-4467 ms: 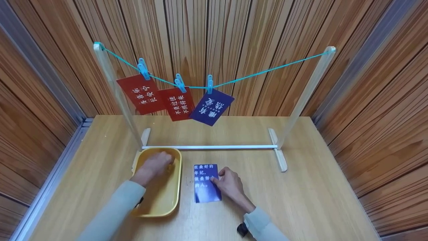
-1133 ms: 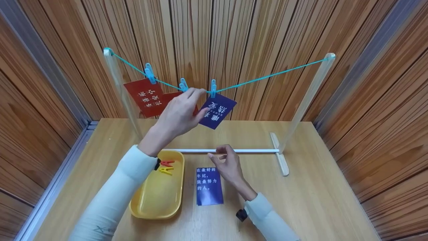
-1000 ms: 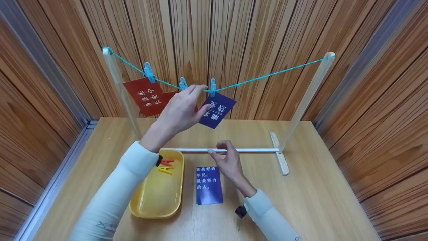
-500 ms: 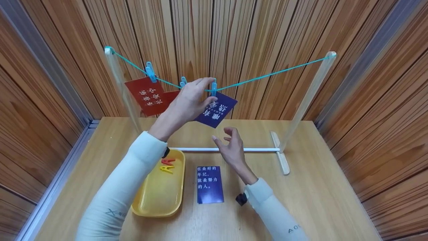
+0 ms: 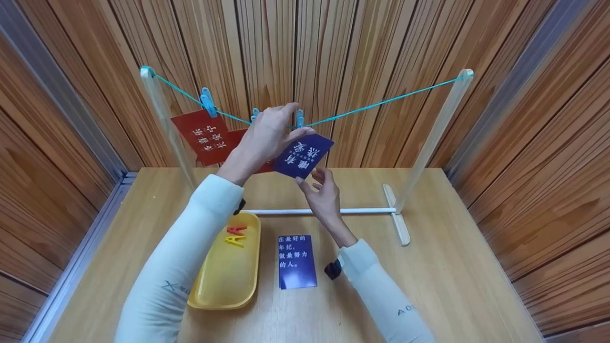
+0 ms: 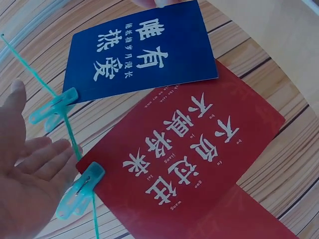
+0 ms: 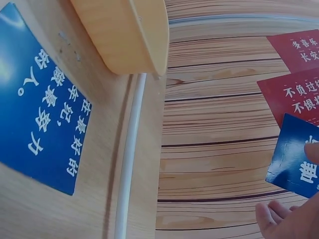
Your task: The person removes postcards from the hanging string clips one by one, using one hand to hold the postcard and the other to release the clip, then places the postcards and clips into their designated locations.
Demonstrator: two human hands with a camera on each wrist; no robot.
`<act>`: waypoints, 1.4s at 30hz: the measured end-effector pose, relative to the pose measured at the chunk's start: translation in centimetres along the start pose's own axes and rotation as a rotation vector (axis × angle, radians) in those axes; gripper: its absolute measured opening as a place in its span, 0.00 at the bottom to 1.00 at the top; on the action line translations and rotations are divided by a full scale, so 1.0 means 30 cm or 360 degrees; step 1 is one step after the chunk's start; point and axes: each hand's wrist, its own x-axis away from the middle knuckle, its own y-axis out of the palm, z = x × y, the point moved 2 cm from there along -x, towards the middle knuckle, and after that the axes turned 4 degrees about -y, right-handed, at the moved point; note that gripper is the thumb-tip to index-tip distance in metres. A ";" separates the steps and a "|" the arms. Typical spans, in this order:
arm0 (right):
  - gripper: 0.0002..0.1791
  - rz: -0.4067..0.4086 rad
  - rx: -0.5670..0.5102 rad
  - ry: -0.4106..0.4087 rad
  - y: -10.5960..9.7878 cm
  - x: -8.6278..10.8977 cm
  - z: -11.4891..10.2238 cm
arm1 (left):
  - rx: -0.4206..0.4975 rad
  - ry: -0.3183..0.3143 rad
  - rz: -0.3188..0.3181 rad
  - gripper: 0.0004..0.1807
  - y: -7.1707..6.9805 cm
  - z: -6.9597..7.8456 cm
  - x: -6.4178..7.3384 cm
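In the head view my left hand (image 5: pixel 274 126) is raised at the clothesline, beside the pin on the hanging blue card (image 5: pixel 305 155). The left wrist view shows its fingers (image 6: pixel 45 159) spread next to that turquoise clothespin (image 6: pixel 57 107), gripping nothing. My right hand (image 5: pixel 324 193) is at the card's lower corner, thumb and fingertips right at its edge; I cannot tell whether they pinch it. Left of it hang two red cards (image 5: pixel 198 136), one partly hidden by my left hand, each from a pin. White characters cover the cards.
The cyan line (image 5: pixel 395 97) runs between two pale uprights (image 5: pixel 438 133) joined by a white bar (image 5: pixel 367 210). On the table lie another blue card (image 5: pixel 298 274) and a yellow tray (image 5: pixel 255 267), holding a red clothespin (image 5: pixel 236 230) and a yellow one (image 5: pixel 234 241).
My left hand has gone from the tray up to the line, lately a little higher. My right hand has left the table card and risen to the hanging blue card's lower corner.
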 end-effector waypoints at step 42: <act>0.16 0.0039 -0.0437 -0.0086 -0.001 -0.028 0.020 | 0.0503 -0.0267 -0.0111 0.25 0.008 -0.017 -0.037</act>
